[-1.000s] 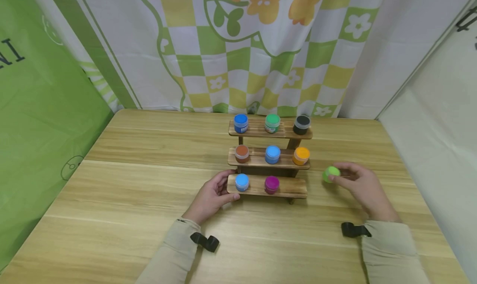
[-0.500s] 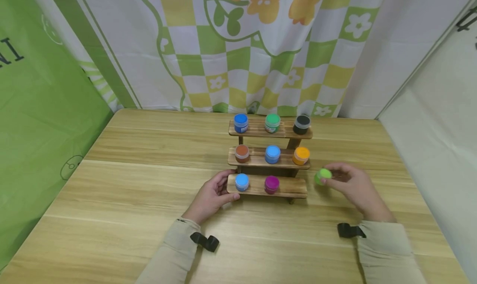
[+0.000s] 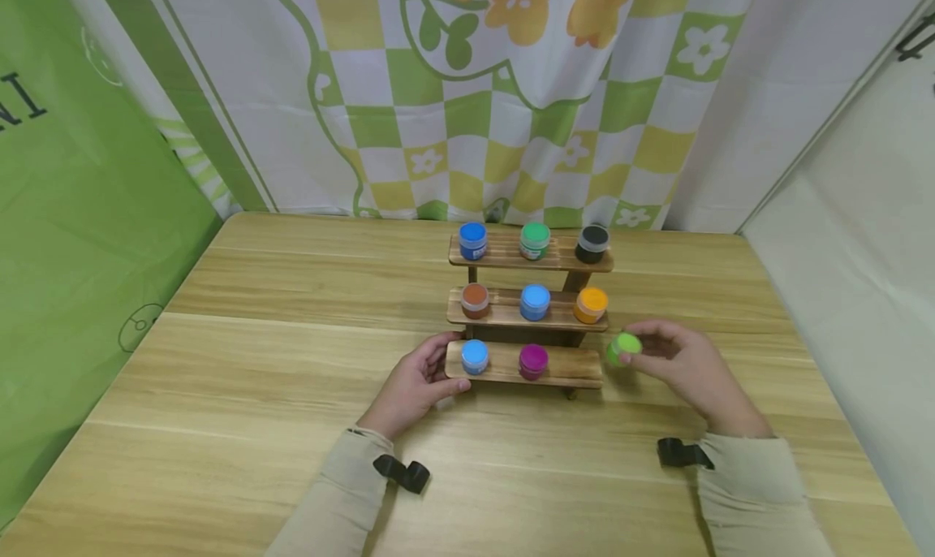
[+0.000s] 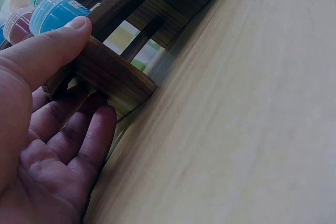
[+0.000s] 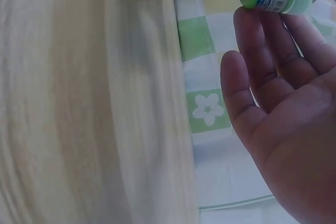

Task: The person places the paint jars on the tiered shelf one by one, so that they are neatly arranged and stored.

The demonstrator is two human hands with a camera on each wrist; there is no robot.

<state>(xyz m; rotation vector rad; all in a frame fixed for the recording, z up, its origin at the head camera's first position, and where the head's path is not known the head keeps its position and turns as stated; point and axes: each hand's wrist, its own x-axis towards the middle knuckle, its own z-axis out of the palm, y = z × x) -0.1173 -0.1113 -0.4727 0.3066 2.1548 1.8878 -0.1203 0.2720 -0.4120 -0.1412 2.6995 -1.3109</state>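
Observation:
A three-tier wooden display rack [image 3: 570,367] stands on the table with small paint jars on its tiers. My left hand [image 3: 415,385] grips the left end of the bottom tier; in the left wrist view the thumb [image 4: 73,32] lies on top beside a light blue jar [image 4: 55,14], fingers curled below. Just right of that tier, my right hand [image 3: 687,366] pinches a light green paint jar [image 3: 624,348] above the table. The jar's label faces the right wrist camera. On the bottom tier sit a light blue jar [image 3: 475,356] and a purple jar [image 3: 533,360].
The middle tier bears brown [image 3: 475,299], blue [image 3: 535,301] and orange [image 3: 591,304] jars. Dark blue [image 3: 472,240], green [image 3: 535,240] and black [image 3: 592,243] jars stand on the top tier. A checked curtain [image 3: 511,135] hangs behind the wooden table [image 3: 292,297].
My right hand has moved left with the light green jar, closer to the right end of the bottom tier. The left hand and the rack have stayed put.

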